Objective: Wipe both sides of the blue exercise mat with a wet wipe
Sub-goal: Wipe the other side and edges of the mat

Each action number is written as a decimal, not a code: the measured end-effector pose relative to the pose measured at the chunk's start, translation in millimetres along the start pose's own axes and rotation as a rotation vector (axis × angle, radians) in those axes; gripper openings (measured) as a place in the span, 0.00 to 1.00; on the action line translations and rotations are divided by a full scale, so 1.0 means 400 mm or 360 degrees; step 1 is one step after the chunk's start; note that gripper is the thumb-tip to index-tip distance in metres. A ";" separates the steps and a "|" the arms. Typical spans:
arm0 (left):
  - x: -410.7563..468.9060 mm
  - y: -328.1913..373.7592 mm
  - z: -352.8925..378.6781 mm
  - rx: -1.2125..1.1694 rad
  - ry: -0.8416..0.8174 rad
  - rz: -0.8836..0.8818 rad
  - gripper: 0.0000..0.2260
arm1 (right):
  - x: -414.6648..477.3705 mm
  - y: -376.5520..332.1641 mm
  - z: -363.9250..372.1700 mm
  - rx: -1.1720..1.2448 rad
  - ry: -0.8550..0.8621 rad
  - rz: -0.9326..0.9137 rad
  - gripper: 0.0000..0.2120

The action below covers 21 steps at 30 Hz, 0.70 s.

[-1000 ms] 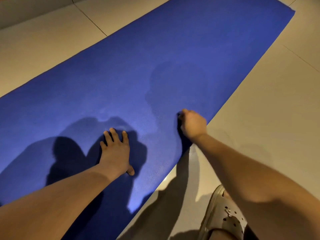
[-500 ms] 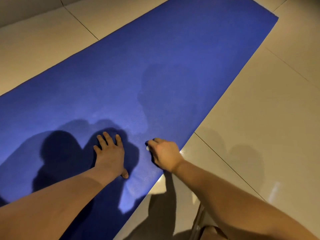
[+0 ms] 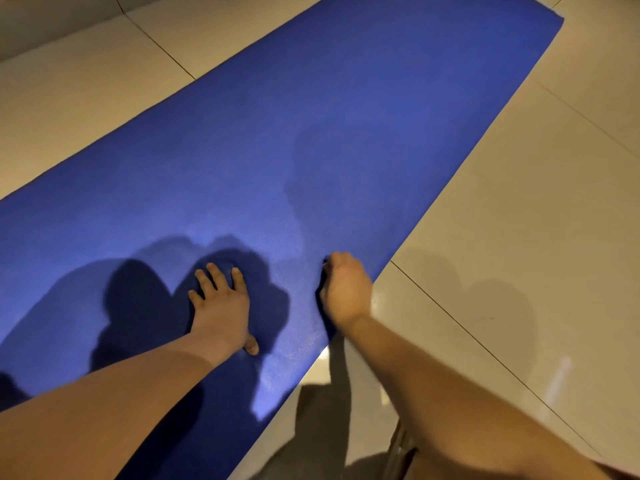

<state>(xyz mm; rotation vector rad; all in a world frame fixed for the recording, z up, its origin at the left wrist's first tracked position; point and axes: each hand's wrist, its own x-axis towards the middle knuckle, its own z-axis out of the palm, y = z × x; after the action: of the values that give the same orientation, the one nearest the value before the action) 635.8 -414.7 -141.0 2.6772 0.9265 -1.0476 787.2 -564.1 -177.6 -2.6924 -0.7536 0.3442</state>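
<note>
My left hand [image 3: 221, 306], lower left of centre, has its fingers straight and spread, with the palm flat on the blue exercise mat [image 3: 363, 98]. It presses the mat down and grips nothing.

The mat lies unrolled, one face up, running from the lower left edge of the frame to the upper right corner. Centre right of the frame, a darker patch [image 3: 332, 174] marks the surface. I judge it to be damp from wiping.

My right hand [image 3: 346, 292] sits just inside the mat's right-hand edge, fingers curled under, knuckles up. The wet wipe is hidden beneath them; I judge that I hold it there but cannot confirm.

The tiled floor [image 3: 519, 220] lies to the right.

Assessment: the upper face is partly wiped and the far end appears dry. The underside is not yet reached.
</note>
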 end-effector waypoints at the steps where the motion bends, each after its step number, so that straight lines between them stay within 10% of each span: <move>1: -0.002 0.002 -0.004 0.0003 -0.0001 -0.0002 0.70 | -0.044 -0.026 0.015 -0.0018 -0.0049 -0.0094 0.05; 8: -0.003 0.002 -0.010 0.0015 -0.0013 -0.0032 0.71 | -0.107 -0.056 0.011 0.0129 -0.0366 -0.0499 0.05; 13: -0.002 0.000 -0.012 -0.0006 -0.0017 -0.0020 0.71 | -0.018 -0.011 -0.054 0.0815 -0.0322 0.0214 0.06; 21: 0.000 0.002 -0.008 0.0064 0.0020 -0.0039 0.72 | 0.082 0.090 -0.095 -0.0029 -0.0042 0.0040 0.08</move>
<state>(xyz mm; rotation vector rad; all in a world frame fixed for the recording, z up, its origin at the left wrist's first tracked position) 638.1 -414.2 -138.5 2.7147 0.9535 -1.0663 842.8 -584.7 -160.8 -2.7215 -0.7340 0.3813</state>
